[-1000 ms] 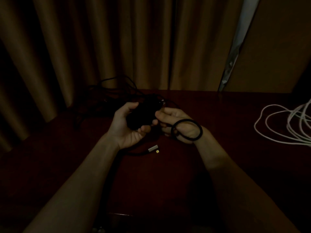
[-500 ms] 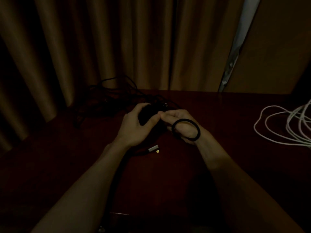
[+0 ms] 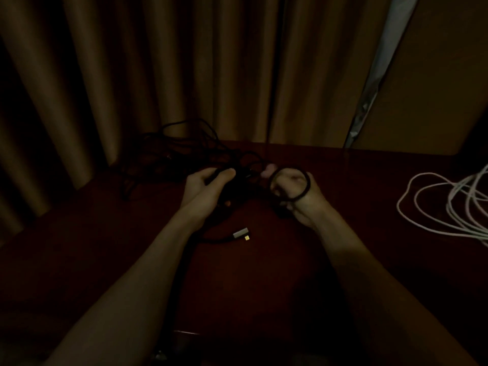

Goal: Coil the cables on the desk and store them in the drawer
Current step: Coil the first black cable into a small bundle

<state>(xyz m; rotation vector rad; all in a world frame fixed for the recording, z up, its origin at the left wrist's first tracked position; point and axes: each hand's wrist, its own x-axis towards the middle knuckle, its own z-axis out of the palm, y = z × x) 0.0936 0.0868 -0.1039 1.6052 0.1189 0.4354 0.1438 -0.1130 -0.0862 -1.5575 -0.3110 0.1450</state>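
Note:
The scene is very dark. A black cable lies in a loose tangle (image 3: 184, 151) at the back left of the dark red desk (image 3: 264, 273). My left hand (image 3: 208, 186) grips a strand of this black cable with curled fingers. My right hand (image 3: 295, 191) holds a small coiled loop of the same cable (image 3: 307, 187), which circles the hand. The cable's silver plug with a gold tip (image 3: 241, 233) rests on the desk between my forearms. No drawer can be made out.
A loose pile of white cable (image 3: 443, 207) lies at the desk's right side. Brown curtains (image 3: 184, 75) hang right behind the desk, with a pale gap (image 3: 375, 83) at the right. The desk's front edge shows near the bottom.
My hands have moved apart: the right hand went right and turned with its loop, the left hand closed over a strand nearer the tangle. The plug stayed put.

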